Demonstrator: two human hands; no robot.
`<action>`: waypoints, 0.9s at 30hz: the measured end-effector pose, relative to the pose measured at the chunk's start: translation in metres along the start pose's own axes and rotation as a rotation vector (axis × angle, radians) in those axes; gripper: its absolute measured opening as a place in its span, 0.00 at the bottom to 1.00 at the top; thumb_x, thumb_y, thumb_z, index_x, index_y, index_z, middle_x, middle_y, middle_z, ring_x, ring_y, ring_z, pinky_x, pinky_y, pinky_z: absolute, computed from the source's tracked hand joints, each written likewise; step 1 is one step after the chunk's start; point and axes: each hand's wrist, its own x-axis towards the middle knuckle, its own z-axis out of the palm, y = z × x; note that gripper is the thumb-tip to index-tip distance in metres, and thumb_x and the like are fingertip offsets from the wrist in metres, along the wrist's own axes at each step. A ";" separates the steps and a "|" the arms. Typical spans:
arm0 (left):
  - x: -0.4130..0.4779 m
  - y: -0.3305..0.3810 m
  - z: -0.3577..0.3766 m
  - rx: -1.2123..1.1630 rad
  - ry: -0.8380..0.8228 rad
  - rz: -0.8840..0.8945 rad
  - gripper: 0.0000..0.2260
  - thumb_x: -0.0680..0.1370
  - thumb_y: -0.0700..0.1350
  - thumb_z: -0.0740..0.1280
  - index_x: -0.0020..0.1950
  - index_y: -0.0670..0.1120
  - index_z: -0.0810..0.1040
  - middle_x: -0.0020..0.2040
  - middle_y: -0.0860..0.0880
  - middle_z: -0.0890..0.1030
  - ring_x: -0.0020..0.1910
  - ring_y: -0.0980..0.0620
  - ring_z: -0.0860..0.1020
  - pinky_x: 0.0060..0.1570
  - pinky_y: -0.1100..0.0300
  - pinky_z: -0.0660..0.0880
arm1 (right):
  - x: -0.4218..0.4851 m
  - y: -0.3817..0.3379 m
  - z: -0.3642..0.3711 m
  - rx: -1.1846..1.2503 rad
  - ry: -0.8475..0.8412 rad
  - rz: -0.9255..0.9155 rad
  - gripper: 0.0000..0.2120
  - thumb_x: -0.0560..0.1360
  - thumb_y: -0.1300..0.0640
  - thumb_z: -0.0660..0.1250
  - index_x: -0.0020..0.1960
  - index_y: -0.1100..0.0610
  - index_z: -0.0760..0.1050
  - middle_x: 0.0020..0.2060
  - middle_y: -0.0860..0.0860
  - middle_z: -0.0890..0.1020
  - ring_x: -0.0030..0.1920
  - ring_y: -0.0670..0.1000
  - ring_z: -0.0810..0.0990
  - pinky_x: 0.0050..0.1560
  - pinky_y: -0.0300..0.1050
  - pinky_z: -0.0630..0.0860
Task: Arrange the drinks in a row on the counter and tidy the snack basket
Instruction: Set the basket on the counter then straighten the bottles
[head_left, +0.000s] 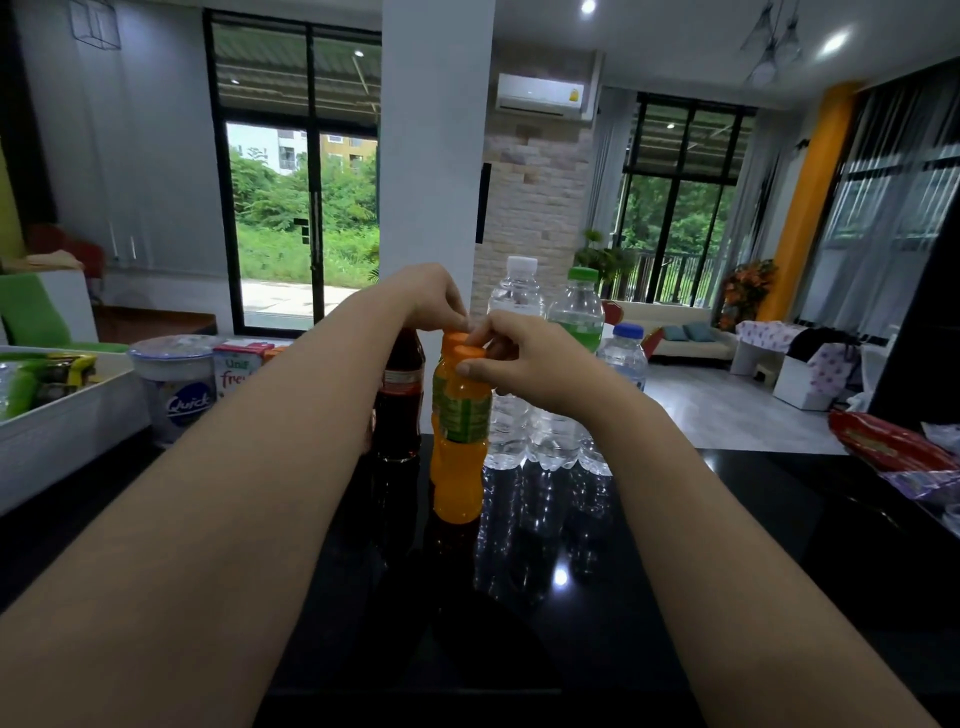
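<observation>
Gripping orange bottle caps on the black counter.
Left hand pinches the rear orange bottle; right hand pinches the front orange bottle.

Bright open room with tall dark-framed windows

A white pillar stands between glass doors onto greenery and a stone-brick wall under an air conditioner; a pale sofa sits on grey floor.

On the counter, two juice bottles stand between cola bottle, left, and water bottles, right.
</observation>
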 end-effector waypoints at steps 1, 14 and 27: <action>-0.001 -0.001 0.000 -0.009 0.005 0.003 0.12 0.75 0.49 0.70 0.55 0.46 0.83 0.53 0.46 0.82 0.53 0.49 0.78 0.54 0.54 0.76 | 0.000 0.000 0.000 0.002 -0.002 0.000 0.12 0.74 0.48 0.69 0.54 0.51 0.73 0.50 0.51 0.80 0.51 0.51 0.79 0.55 0.54 0.78; -0.037 -0.065 -0.012 -0.184 0.380 -0.061 0.18 0.78 0.50 0.65 0.67 0.47 0.74 0.64 0.47 0.77 0.63 0.48 0.74 0.57 0.56 0.69 | 0.030 -0.019 0.002 -0.078 0.290 -0.050 0.14 0.77 0.45 0.65 0.57 0.53 0.75 0.48 0.47 0.78 0.48 0.46 0.77 0.47 0.43 0.75; -0.044 -0.097 0.006 -0.132 0.313 -0.219 0.25 0.77 0.57 0.66 0.70 0.46 0.71 0.64 0.44 0.76 0.62 0.44 0.74 0.57 0.53 0.71 | 0.114 -0.047 0.029 -0.478 -0.029 0.010 0.21 0.81 0.52 0.60 0.73 0.55 0.67 0.68 0.53 0.73 0.67 0.54 0.71 0.62 0.47 0.68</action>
